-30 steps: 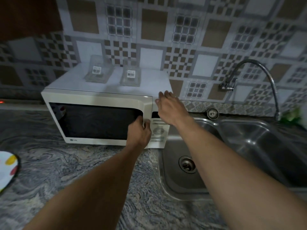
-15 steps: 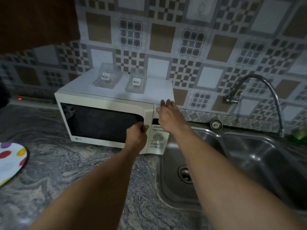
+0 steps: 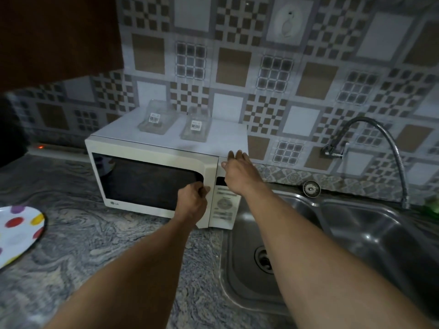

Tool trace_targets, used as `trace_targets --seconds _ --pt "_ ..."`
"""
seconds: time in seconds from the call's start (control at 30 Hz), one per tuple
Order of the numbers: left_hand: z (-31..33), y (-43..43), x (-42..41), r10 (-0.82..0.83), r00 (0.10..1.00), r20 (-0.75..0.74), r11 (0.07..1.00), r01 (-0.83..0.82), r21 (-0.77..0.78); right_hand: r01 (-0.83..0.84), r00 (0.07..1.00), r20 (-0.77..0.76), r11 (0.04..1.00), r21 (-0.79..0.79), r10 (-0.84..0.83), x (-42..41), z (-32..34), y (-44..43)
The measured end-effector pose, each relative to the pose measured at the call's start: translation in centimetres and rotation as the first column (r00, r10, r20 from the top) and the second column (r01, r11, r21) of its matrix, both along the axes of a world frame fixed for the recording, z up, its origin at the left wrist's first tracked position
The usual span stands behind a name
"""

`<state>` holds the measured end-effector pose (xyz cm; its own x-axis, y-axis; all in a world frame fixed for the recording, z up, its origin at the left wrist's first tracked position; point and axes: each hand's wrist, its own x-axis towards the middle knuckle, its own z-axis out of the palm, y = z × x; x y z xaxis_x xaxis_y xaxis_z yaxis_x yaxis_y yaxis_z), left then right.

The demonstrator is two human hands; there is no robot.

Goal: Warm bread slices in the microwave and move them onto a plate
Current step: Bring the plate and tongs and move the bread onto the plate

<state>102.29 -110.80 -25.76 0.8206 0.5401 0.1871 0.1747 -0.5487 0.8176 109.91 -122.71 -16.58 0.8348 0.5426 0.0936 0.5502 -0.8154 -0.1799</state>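
Opening step: my left hand [image 3: 193, 203] curls round the microwave [image 3: 152, 159] door edge, right hand [image 3: 237, 173] braces flat-fingered; next, a steady pull.

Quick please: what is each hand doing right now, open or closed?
Left hand: closed, gripping the microwave door at its right edge.
Right hand: open, pressing flat on the microwave top corner.

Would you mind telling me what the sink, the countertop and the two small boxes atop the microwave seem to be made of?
The sink looks like stainless steel: silvery, satin, soft reflections. The countertop seems polished stone, perhaps granite: grey swirling veins. The left box and right box look like clear plastic: see-through, with barcode labels.
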Motion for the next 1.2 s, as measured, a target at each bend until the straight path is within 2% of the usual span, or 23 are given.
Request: trace_targets --seconds 0.3,0.4,0.47,0.53,0.63,0.7,0.83,0.9,0.97,1.03,1.13,1.2 --pt "-0.9 0.5 -3.5 -0.067 0.998 -0.005 0.994 0.067 0.085 0.005 0.999 -0.032 1.000 -0.016 -0.005 0.5 -0.2 -0.1" --pt "0.3 1.0 -4.8 -0.099 0.990 -0.101 0.991 0.107 0.077 -0.005 0.999 -0.032 0.999 -0.052 0.004 0.0 0.2 0.1" --pt "1.2 1.3 -5.6 -0.049 0.987 -0.151 0.981 0.076 0.180 0.007 0.999 -0.033 0.997 -0.070 -0.010 -0.1 0.5 0.1" --pt "2.7 1.6 -6.3 0.109 0.990 -0.088 0.936 -0.072 0.343 0.003 1.000 -0.026 0.996 -0.090 -0.006 0.0 0.6 0.2" --pt "5.5 1.6 -5.7 0.194 0.971 0.140 0.879 -0.235 0.415 0.002 1.000 -0.024 0.994 -0.107 -0.004 0.0 0.7 0.4" --pt "6.7 1.4 -4.8 0.176 0.976 0.131 0.855 -0.218 0.471 0.006 1.000 -0.024 0.994 -0.112 -0.009 0.0 0.8 0.4" --pt "7.1 1.4 -4.7 0.227 0.974 -0.021 0.778 -0.169 0.605 -0.008 1.000 -0.014 0.991 -0.130 0.007 0.0 1.4 0.5" --pt "6.7 1.6 -4.8 0.188 0.979 -0.083 0.764 -0.093 0.639 -0.022 1.000 -0.009 0.988 -0.150 0.020 -0.2 1.6 0.6" --pt "6.4 1.8 -5.0 0.144 0.983 -0.116 0.778 -0.040 0.626 -0.031 0.999 -0.025 0.985 -0.167 0.027 -0.3 1.7 0.7" --pt "6.5 1.9 -5.1 0.122 0.991 -0.063 0.809 -0.062 0.584 -0.042 0.999 -0.021 0.983 -0.178 0.039 -0.1 1.7 0.7" --pt "7.3 1.6 -4.7 0.027 0.988 -0.149 0.798 0.068 0.599 -0.040 0.998 -0.044 0.985 -0.165 0.033 0.1 2.1 0.6" --pt "7.6 1.6 -4.7 0.028 0.987 -0.159 0.797 0.074 0.599 -0.041 0.999 -0.042 0.985 -0.167 0.034 0.0 2.2 0.6"
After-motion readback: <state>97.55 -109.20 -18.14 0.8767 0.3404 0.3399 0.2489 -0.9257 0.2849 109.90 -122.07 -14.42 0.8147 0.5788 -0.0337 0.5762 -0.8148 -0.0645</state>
